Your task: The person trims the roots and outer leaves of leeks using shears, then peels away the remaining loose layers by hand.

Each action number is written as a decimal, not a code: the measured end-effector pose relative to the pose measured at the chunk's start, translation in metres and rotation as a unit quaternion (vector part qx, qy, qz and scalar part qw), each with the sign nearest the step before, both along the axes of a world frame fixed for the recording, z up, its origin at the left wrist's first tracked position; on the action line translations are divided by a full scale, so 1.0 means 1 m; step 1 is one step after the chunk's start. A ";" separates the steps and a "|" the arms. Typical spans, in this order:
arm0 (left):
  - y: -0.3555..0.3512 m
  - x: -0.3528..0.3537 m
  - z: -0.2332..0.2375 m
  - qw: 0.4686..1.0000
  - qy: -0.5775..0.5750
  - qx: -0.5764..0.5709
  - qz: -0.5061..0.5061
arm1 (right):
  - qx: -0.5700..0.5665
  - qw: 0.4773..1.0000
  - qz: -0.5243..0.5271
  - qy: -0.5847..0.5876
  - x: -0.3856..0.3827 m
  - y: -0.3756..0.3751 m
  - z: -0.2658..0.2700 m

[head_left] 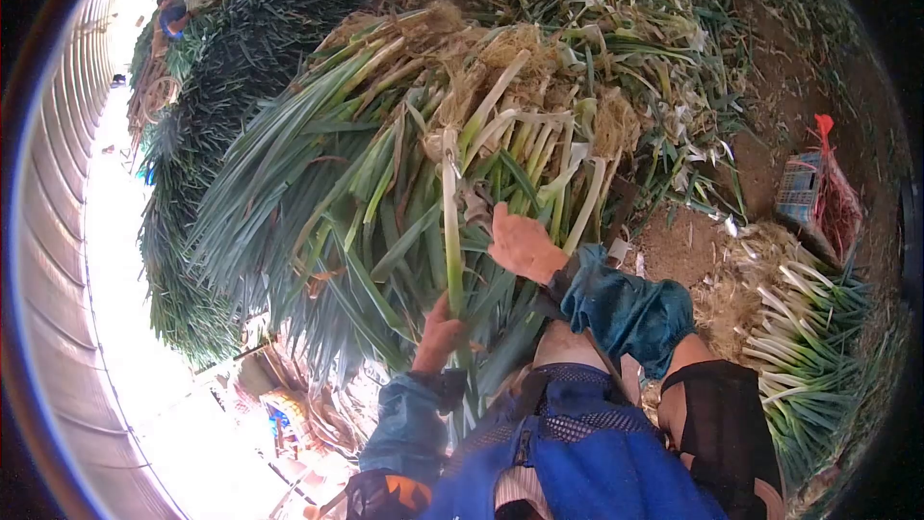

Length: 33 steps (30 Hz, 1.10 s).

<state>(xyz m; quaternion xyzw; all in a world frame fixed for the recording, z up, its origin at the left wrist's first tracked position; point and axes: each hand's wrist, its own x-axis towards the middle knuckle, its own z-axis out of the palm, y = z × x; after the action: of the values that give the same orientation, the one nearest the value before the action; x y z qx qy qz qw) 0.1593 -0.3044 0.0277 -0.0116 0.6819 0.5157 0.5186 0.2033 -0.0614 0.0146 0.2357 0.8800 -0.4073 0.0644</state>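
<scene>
My left hand (440, 337) is closed around the green part of a long green onion (450, 221), held nearly upright with its white root end pointing away from me. Beside the stalk, my right hand (525, 246) is closed at a small greyish object (476, 204) that I cannot make out. Most of that hand's fingers are hidden. Under and beyond both hands lies a large heap of green onions (279, 193), their leaves spread left and their white stems and tangled roots toward the top and right.
Trimmed green onions (799, 337) lie in a row at the right, near a red net bag (837, 202). Peeled leaf scraps (664, 58) cover the soil at the upper right. More dark leafy stacks (212, 135) stand on the left, with another person (173, 14) beyond.
</scene>
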 end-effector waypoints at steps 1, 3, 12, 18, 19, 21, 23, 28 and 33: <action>0.000 0.001 0.003 1.000 0.005 -0.009 -0.002 | -0.012 1.000 -0.003 -0.008 -0.002 0.001 -0.003; -0.001 0.001 0.002 1.000 0.016 -0.003 -0.001 | 0.013 0.999 -0.037 0.011 -0.006 0.007 -0.003; 0.041 0.031 -0.081 0.921 0.267 -0.040 -0.281 | -0.089 0.995 0.025 -0.033 0.073 -0.009 0.029; 0.109 0.007 -0.080 0.766 0.506 -0.002 -0.397 | 0.021 0.986 -0.144 -0.082 0.133 0.072 -0.080; 0.121 -0.016 -0.073 0.747 0.555 -0.030 -0.365 | 0.014 0.987 -0.130 -0.096 0.136 0.069 -0.065; 0.151 -0.067 -0.054 0.692 0.646 -0.089 -0.309 | -0.001 0.990 -0.106 -0.092 0.136 0.058 -0.050; 0.168 -0.109 -0.032 0.619 0.725 -0.148 -0.262 | -0.023 0.995 -0.085 -0.055 0.130 0.038 -0.039; 0.127 -0.126 -0.043 0.489 0.711 -0.358 -0.356 | -0.088 0.991 -0.063 -0.081 0.106 0.019 -0.007; 0.129 -0.102 -0.040 0.560 0.683 -0.313 -0.348 | -0.070 0.992 0.008 0.101 0.073 -0.011 0.008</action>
<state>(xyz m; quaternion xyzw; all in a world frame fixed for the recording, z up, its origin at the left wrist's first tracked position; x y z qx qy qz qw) 0.0573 -0.1753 -0.0122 0.4207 0.9020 -0.0967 0.0002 0.2762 -0.0725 0.0229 0.1813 0.8529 -0.4895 -0.0056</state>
